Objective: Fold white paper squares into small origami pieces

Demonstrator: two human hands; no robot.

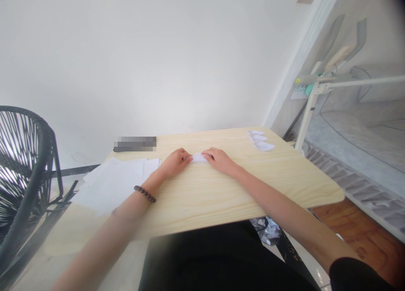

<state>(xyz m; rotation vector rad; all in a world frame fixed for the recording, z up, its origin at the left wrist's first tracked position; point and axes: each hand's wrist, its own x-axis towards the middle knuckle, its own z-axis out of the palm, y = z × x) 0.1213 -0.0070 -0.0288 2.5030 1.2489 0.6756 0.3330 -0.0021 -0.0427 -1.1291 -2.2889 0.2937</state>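
Note:
A small piece of folded white paper lies at the middle of the wooden table, between my two hands. My left hand pinches its left end, thumb and fingers together. At the right end, my right hand has its fingertips closed on the paper. The paper's exact fold is hard to make out at this size. To the left of my left hand, loose white sheets lie spread and overlapping. Several folded white paper pieces rest in a row near the table's back right corner.
The wooden table stands against a white wall. A dark, pixelated object sits at its back left edge. A black woven chair is on the left. On the right stands a white metal frame. Crumpled shiny material shows below the table.

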